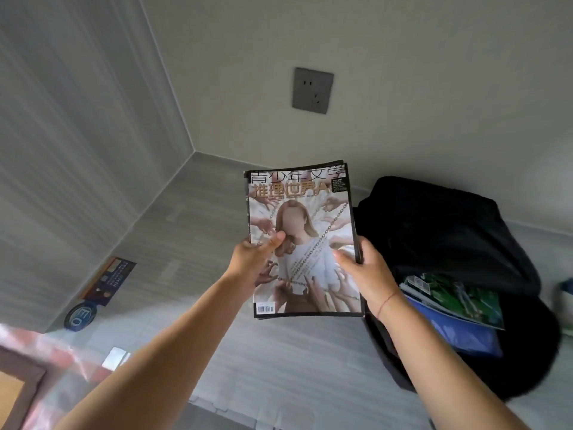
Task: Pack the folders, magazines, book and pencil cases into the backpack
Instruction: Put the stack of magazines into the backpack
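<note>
Two hands hold a thin stack of magazines (304, 243) above the floor. The left hand (257, 259) pinches its left edge with the thumb on the cover, and the right hand (366, 271) grips its right edge. The top cover reads "青少年文学" and "推理世界A", with a barcode at its lower left corner; how many are in the stack is unclear. Just right lies one open black backpack (449, 228) with a green magazine (459, 296) and a blue folder (465, 333) inside. Far left on the floor, one round badge (80, 315) reads "EO". Beyond, one wall socket (312, 90).
</note>
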Motion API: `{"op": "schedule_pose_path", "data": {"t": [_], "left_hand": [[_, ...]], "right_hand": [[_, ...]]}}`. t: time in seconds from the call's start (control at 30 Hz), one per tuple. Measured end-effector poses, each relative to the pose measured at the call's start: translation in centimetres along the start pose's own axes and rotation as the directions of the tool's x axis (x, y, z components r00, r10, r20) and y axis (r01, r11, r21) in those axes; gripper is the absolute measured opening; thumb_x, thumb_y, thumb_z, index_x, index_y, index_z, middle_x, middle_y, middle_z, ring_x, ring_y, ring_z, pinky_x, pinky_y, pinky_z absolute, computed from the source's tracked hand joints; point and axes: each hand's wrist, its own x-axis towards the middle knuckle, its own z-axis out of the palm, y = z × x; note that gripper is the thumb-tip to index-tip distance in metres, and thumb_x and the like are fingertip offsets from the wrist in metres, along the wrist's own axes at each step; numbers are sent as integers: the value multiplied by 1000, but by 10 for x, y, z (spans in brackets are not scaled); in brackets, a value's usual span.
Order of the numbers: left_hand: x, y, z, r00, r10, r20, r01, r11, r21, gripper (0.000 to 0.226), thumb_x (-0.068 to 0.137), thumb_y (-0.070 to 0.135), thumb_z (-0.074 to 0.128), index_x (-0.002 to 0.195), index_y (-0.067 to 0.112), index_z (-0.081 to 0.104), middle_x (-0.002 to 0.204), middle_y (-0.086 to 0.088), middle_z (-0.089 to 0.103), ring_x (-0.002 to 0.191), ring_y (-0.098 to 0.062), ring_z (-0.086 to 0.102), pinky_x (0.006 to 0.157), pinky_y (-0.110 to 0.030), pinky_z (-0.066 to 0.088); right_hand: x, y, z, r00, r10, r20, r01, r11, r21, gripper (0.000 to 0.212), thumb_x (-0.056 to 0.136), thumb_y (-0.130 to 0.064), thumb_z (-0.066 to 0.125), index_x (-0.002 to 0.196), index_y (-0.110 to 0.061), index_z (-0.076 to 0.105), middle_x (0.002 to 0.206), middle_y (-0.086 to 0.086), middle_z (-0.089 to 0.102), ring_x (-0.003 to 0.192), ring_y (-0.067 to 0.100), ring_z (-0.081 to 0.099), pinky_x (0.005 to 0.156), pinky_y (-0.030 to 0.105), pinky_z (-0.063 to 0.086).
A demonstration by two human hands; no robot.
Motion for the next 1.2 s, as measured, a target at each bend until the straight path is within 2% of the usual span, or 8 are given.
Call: {"op": "schedule_pose_path", "data": {"t": [0.37, 0.53, 0.63, 0.7, 0.83, 0.9, 1.0, 1.2], "left_hand": [[-56, 7, 186, 955, 51, 293, -104, 980, 171, 23, 76, 34, 77, 78, 19, 61, 71, -2, 62, 54, -15, 60, 42, -24, 52], [-74, -3, 234, 920, 106, 378, -224, 933, 282, 25, 81, 45, 68, 74, 22, 62, 76, 0, 65, 68, -18, 65, 61, -38, 61], [-78, -7, 246, 825, 295, 482, -443, 867, 228, 38, 97, 47, 37, 85, 24, 65, 84, 7, 67, 82, -6, 63, 71, -18, 52], [-70, -12, 250, 742, 393, 543, -619, 712, 330, 31, 100, 36, 37, 97, 19, 63, 95, 4, 66, 89, -10, 60, 73, -14, 44], [-40, -27, 253, 546, 252, 799, -825, -2, 565, 55, 84, 24, 61, 137, 23, 43, 141, 5, 44, 134, -14, 33, 111, -30, 20], [-33, -30, 258, 547, 245, 800, -800, -127, 586, 59, 86, 29, 62, 141, 24, 39, 145, 5, 41, 136, -15, 34, 113, -31, 20], [-28, -15, 267, 635, 413, 653, -748, 115, 654, 30, 92, 25, 56, 122, 22, 62, 122, -2, 65, 109, -22, 59, 90, -33, 47], [-29, 39, 287, 826, 484, 289, -559, 637, 530, 33, 91, 31, 58, 115, 9, 66, 107, -9, 69, 92, -23, 61, 76, -27, 42]], "right_hand": [[-94, 32, -162, 966, 9, -258, 53, 971, 231, 45, 77, -40, 72, 118, -26, 61, 117, 13, 63, 109, 24, 57, 103, 47, 42], [-117, 53, -203, 939, 73, -336, 49, 938, 342, 38, 81, -30, 69, 116, -17, 61, 95, 4, 73, 93, 20, 66, 79, 28, 55], [-136, 67, -222, 931, 145, -334, 17, 899, 437, 27, 93, -4, 48, 117, -11, 58, 83, -2, 73, 83, 18, 67, 67, 24, 56], [-157, 75, -234, 924, 200, -325, -6, 860, 511, 31, 94, -3, 44, 122, -7, 56, 103, 10, 72, 99, 30, 66, 81, 36, 57], [-200, 91, -247, 891, 308, -335, -51, 799, 599, 30, 94, 1, 41, 118, -8, 58, 104, 14, 73, 94, 24, 71, 70, 29, 59], [-216, 101, -247, 885, 359, -298, -80, 746, 661, 32, 94, 0, 41, 122, -7, 56, 108, 20, 70, 96, 31, 69, 72, 34, 59], [-229, 113, -243, 891, 397, -220, -119, 672, 731, 37, 87, -4, 51, 125, -6, 53, 112, 26, 67, 98, 39, 67, 74, 42, 59], [-214, 128, -228, 925, 376, -55, -234, 677, 698, 76, 59, -31, 88, 125, -9, 56, 113, 39, 55, 107, 45, 50, 99, 55, 33]]}}
